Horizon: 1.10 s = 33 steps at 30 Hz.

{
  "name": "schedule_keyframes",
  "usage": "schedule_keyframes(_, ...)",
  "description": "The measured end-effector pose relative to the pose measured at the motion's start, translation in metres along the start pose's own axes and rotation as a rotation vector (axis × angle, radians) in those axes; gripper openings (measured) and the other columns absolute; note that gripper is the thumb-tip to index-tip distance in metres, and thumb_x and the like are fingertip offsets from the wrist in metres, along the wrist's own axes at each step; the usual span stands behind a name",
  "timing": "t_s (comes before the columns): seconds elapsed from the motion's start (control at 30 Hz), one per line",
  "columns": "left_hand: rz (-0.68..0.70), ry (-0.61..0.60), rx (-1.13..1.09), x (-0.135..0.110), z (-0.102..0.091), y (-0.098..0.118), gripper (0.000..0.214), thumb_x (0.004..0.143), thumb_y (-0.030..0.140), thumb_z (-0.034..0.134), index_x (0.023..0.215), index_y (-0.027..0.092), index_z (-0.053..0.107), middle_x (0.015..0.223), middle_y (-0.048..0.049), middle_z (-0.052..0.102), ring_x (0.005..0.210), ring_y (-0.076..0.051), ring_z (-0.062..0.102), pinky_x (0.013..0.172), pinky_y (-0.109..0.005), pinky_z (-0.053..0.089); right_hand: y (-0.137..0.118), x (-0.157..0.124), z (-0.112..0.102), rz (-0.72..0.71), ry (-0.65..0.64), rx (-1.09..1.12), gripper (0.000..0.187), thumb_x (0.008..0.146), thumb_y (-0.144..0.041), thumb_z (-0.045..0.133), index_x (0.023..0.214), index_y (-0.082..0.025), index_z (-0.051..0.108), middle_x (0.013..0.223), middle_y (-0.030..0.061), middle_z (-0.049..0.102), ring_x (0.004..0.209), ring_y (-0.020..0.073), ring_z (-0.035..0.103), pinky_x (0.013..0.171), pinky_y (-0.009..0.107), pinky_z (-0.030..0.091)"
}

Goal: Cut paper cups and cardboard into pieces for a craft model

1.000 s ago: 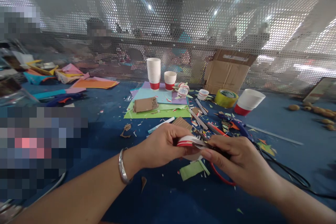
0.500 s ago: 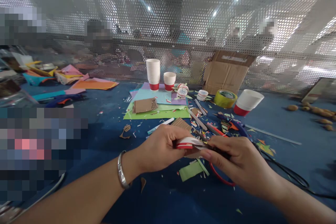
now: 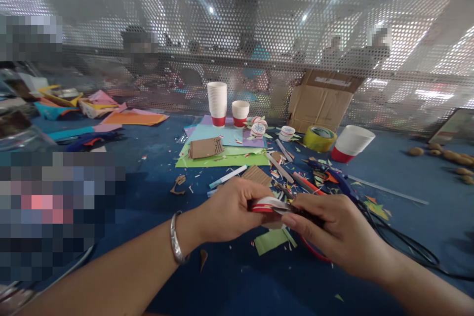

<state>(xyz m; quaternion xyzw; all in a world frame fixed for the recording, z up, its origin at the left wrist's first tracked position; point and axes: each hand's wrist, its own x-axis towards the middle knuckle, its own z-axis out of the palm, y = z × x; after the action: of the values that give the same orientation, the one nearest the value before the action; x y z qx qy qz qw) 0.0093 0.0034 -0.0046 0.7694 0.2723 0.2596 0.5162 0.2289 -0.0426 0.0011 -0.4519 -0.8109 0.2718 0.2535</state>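
Left hand point(image 3: 237, 210) pinches a red-and-white paper cup piece point(image 3: 263, 206) between thumb and fingers. Right hand point(image 3: 333, 229) is wrapped around scissors point(image 3: 284, 209), thumb and forefinger pressed close by the blades, the grip on the handles mostly hidden. The cup piece sits between the two hands, with the blades meeting it from 3 o'clock (how deep they bite, I cannot tell).

Taking that piece as the centre of the dial, a green paper scrap point(image 3: 270, 242) lies at 6 o'clock. At 12, small round cup bottoms with blue markings point(image 3: 258, 131) rest near green leaf shapes, and a similar round point(image 3: 287, 133) lies towards 1; judging by their look, these are further along than the piece in hand. That one seems mid-cut: it is trimmed down from a full cup, but plain and without leaves. A tall stack of paper cups point(image 3: 217, 101) stands uncut at 11, with a shorter stack point(image 3: 240, 112) beside it. A tilted cup stack point(image 3: 353, 144) is at 2, just past the yellow tape roll point(image 3: 319, 139).
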Motion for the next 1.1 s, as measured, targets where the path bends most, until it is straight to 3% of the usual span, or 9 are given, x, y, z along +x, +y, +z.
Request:
schedule_keyframes(0.43, 0.083, 0.019, 0.223, -0.001, -0.004, 0.005, 0.013, 0.084, 0.01, 0.063, 0.072, 0.014, 0.069, 0.07, 0.0013, 0.065, 0.066, -0.008, 0.055, 0.061, -0.018, 0.041, 0.002, 0.0, 0.003, -0.016, 0.014, -0.05, 0.043, 0.1, -0.048, 0.05, 0.068, -0.019, 0.052, 0.059, -0.0048, 0.043, 0.052, 0.0087, 0.034, 0.049, 0.025, 0.026)
schedule_keyframes(0.9, -0.05, -0.072, 0.114, -0.001, -0.008, 0.003, 0.022, 0.084, 0.028, 0.07, 0.069, 0.013, 0.066, 0.064, 0.0029, 0.053, 0.061, -0.009, 0.045, 0.054, -0.02, 0.034, -0.003, 0.001, 0.009, 0.025, -0.015, -0.003, 0.044, 0.1, -0.05, 0.049, 0.068, -0.019, 0.051, 0.06, -0.0038, 0.042, 0.054, 0.0099, 0.035, 0.05, 0.026, 0.026)
schedule_keyframes(1.1, -0.021, -0.062, 0.133, 0.0, -0.006, -0.001, 0.021, 0.083, 0.028, 0.071, 0.07, 0.012, 0.065, 0.066, 0.0024, 0.055, 0.063, -0.009, 0.046, 0.057, -0.02, 0.036, -0.002, 0.0, 0.011, 0.035, -0.006, -0.006, 0.045, 0.1, -0.051, 0.048, 0.07, -0.019, 0.054, 0.06, -0.0045, 0.04, 0.054, 0.0097, 0.033, 0.049, 0.026, 0.026)
